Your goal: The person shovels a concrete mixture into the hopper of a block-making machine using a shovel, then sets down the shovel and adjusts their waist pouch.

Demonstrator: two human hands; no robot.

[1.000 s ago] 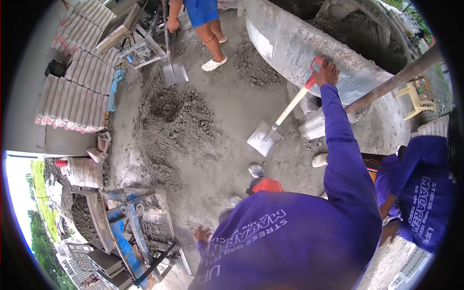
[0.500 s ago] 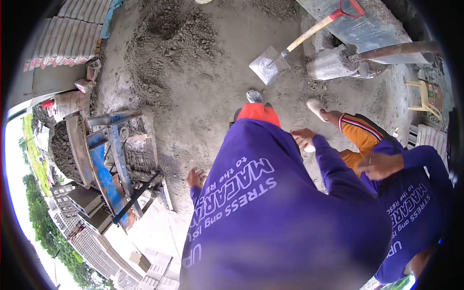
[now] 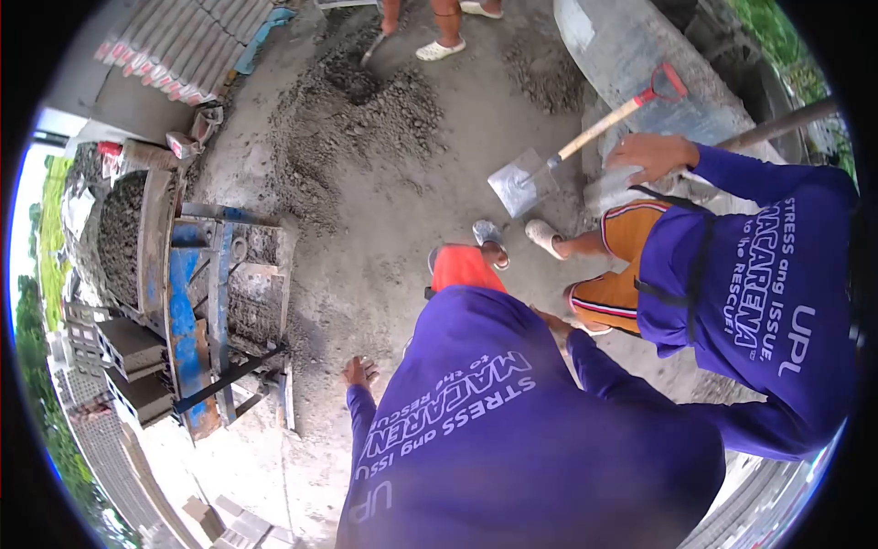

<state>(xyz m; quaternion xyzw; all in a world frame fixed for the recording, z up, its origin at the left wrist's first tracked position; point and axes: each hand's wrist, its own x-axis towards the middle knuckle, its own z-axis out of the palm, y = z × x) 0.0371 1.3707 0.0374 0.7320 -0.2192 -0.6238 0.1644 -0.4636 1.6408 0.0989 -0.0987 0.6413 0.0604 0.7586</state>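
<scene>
My left hand [image 3: 359, 371] hangs at my left side above the grey floor, its fingers apart and nothing in them. On the other side, my right hand [image 3: 554, 326] is low beside my orange shorts [image 3: 465, 267], close to a co-worker's leg; its fingers are mostly hidden, so what it holds, if anything, does not show. A square-bladed shovel [image 3: 585, 137] with a wooden shaft and red D-handle lies ahead to the right, apart from both hands. The co-worker [image 3: 722, 265] in a purple shirt stands at my right, one hand [image 3: 654, 157] stretched out beyond the shovel.
A blue, rusty metal frame machine [image 3: 197, 311] stands at left with hollow blocks [image 3: 133, 348] near it. Ahead lies a grey gravelly heap [image 3: 366, 128], where another person [image 3: 445, 27] works with a tool. Stacked sacks [image 3: 183, 46] are at upper left, a metal sheet [image 3: 640, 55] at upper right.
The co-worker has turned and stepped forward on my right, arm now extended. The view has shifted, bringing the person at the heap into sight. My right hand has dropped closer to my side.
</scene>
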